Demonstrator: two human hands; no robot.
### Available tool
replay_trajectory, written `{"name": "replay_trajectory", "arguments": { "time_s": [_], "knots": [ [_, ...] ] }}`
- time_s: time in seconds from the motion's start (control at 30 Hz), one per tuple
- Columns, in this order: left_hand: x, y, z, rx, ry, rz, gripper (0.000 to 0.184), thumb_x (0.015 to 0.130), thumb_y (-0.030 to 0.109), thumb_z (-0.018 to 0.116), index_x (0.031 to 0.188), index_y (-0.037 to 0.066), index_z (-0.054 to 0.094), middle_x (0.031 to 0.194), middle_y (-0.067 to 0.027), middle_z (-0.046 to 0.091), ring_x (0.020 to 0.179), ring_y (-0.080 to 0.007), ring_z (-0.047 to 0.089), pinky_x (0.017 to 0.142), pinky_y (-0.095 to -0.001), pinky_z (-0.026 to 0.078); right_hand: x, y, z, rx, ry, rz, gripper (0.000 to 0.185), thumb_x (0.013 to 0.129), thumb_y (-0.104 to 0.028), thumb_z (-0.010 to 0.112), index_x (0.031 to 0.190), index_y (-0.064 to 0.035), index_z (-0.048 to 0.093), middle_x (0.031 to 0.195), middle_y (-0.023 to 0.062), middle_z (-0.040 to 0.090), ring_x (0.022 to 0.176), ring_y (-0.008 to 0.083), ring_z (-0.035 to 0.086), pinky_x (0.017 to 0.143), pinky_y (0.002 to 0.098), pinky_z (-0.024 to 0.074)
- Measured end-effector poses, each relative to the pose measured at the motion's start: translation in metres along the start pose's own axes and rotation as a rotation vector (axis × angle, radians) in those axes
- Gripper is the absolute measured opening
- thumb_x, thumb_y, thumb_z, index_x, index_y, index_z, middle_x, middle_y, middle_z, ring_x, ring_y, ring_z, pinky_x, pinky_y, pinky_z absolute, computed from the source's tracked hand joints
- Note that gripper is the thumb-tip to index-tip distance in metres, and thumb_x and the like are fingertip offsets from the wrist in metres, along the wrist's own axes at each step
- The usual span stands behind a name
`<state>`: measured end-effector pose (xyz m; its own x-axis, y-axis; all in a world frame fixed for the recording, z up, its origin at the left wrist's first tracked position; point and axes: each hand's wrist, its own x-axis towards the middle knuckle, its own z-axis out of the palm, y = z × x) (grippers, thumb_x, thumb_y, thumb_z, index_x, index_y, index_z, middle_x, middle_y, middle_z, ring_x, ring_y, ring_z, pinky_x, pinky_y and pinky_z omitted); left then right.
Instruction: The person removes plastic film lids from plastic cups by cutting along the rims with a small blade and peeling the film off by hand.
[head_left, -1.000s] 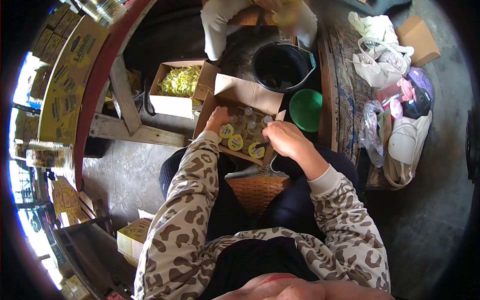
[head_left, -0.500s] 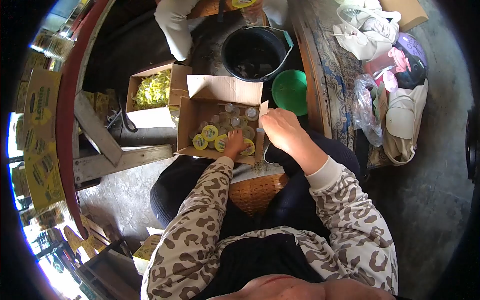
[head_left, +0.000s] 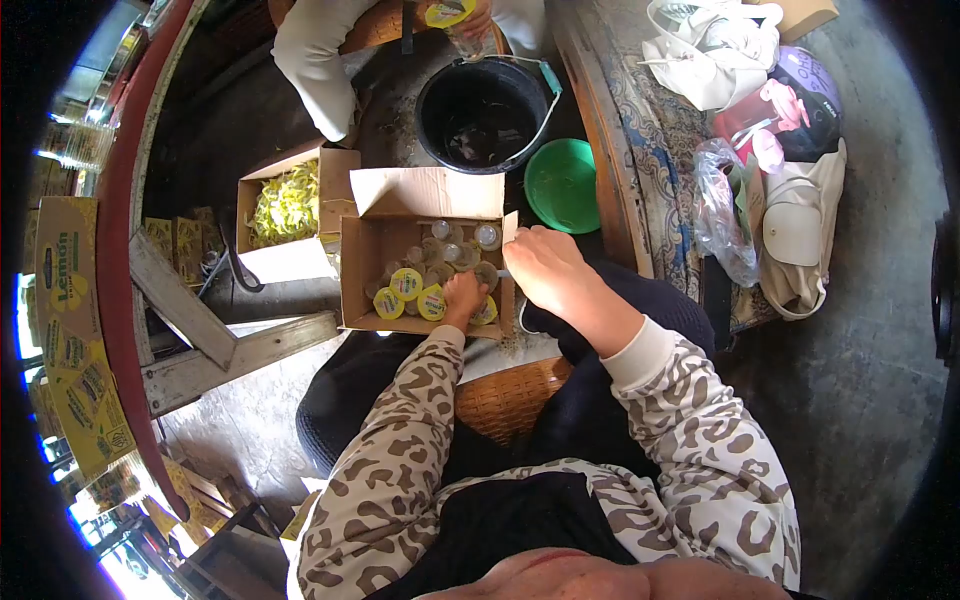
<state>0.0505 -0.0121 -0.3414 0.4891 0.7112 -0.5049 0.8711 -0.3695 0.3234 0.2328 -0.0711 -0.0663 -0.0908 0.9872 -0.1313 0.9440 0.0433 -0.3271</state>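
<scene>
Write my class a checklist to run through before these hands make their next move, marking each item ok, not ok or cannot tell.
1. Box open: ok; its far flap is folded back.
2. Left hand inside the box: ok; it is among the cups.
3. Left hand firmly gripping a cup: cannot tell; the grip is hidden.
4. Right hand holding the box's right edge: cannot tell; it is there, but contact is unclear.
5. Cups all facing alike: not ok; some show yellow lids, others clear ends.
</scene>
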Motion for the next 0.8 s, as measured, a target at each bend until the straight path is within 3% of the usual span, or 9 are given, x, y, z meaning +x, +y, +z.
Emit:
{"name": "replay_trajectory", "arguments": {
  "time_s": [0.07,0.17,0.37,0.5,0.57,0.6,0.67,0.73,0.8],
  "knots": [
    [-0.006,0.008,-0.014,-0.018,0.069,-0.051,0.042,0.079,0.039,0.078,0.103,0.006,0.070,0.100,-0.0218,0.072,0.097,-0.0394,0.069,0.083,-0.0494,0.054,0.001,-0.004,-0.006,-0.036,-0.034,0.034,0.006,0.079,-0.005,0.063,0.076,-0.0010,0.067,0.084,0.0167,0.067,0.084,0.0330,0.068,0.072,0.0423,0.0556],
    [-0.007,0.014,-0.034,-0.011,0.107,-0.021,0.041,0.077,0.039,0.077,0.103,0.007,0.071,0.102,-0.0207,0.072,0.098,-0.0384,0.069,0.084,-0.0486,0.055,0.004,-0.001,-0.009,-0.026,-0.035,0.042,0.010,0.078,-0.010,0.070,0.083,-0.0036,0.075,0.088,0.0160,0.073,0.086,0.0323,0.073,0.073,0.0415,0.0584],
    [-0.032,0.038,-0.143,0.019,0.177,-0.026,0.045,0.074,0.045,0.071,0.109,0.016,0.075,0.106,-0.0167,0.073,0.099,-0.0368,0.070,0.087,-0.0468,0.055,0.000,0.007,-0.018,0.002,0.012,0.089,0.013,0.081,-0.011,0.066,0.087,-0.0045,0.076,0.092,0.0162,0.074,0.088,0.0317,0.073,0.075,0.0425,0.0584],
    [-0.067,0.038,-0.238,-0.062,0.244,-0.027,0.045,0.076,0.044,0.069,0.108,0.014,0.077,0.100,-0.0180,0.074,0.095,-0.0359,0.070,0.086,-0.0452,0.055,-0.006,0.000,-0.035,0.033,0.011,0.100,0.014,0.083,-0.010,0.065,0.088,-0.0048,0.076,0.094,0.0162,0.075,0.091,0.0308,0.073,0.076,0.0417,0.0584],
    [-0.087,0.019,-0.276,-0.216,0.270,-0.006,0.041,0.078,0.039,0.069,0.107,0.011,0.077,0.096,-0.0193,0.074,0.092,-0.0357,0.071,0.084,-0.0442,0.055,-0.007,0.000,-0.035,0.034,0.013,0.077,0.014,0.083,-0.010,0.064,0.088,-0.0053,0.077,0.095,0.0160,0.075,0.093,0.0304,0.073,0.076,0.0414,0.0584],
    [-0.081,-0.013,-0.283,-0.320,0.324,0.094,0.039,0.081,0.031,0.069,0.111,0.006,0.075,0.092,-0.0167,0.075,0.083,-0.0283,0.073,0.077,-0.0388,0.056,-0.008,-0.003,-0.040,0.013,0.003,0.070,0.014,0.083,-0.009,0.064,0.088,-0.0048,0.077,0.096,0.0156,0.075,0.093,0.0306,0.073,0.077,0.0418,0.0584],
    [-0.124,-0.013,-0.327,-0.603,0.395,0.035,0.039,0.085,0.022,0.071,0.117,-0.001,0.072,0.091,-0.0114,0.073,0.080,-0.0121,0.067,0.071,-0.0266,0.053,-0.009,-0.001,-0.042,0.023,0.052,0.052,0.014,0.083,-0.009,0.065,0.088,-0.0047,0.077,0.096,0.0153,0.075,0.093,0.0306,0.073,0.077,0.0418,0.0584],
    [-0.178,0.003,-0.365,-0.827,0.537,0.086,0.035,0.090,0.016,0.065,0.119,-0.003,0.069,0.093,-0.0088,0.073,0.079,-0.0119,0.066,0.069,-0.0262,0.052,-0.011,-0.005,-0.046,0.033,0.045,0.067,0.013,0.082,-0.008,0.066,0.089,-0.0049,0.077,0.098,0.0151,0.075,0.095,0.0311,0.073,0.079,0.0416,0.0583],
    [-0.212,0.000,-0.383,-1.203,0.555,0.331,0.046,0.090,0.015,0.066,0.132,-0.004,0.059,0.103,-0.0116,0.072,0.093,-0.0163,0.069,0.078,-0.0274,0.054,-0.012,-0.006,-0.047,0.014,0.051,0.073,0.013,0.081,-0.007,0.067,0.089,-0.0051,0.077,0.098,0.0154,0.075,0.096,0.0313,0.073,0.079,0.0413,0.0582]
  ]
}}
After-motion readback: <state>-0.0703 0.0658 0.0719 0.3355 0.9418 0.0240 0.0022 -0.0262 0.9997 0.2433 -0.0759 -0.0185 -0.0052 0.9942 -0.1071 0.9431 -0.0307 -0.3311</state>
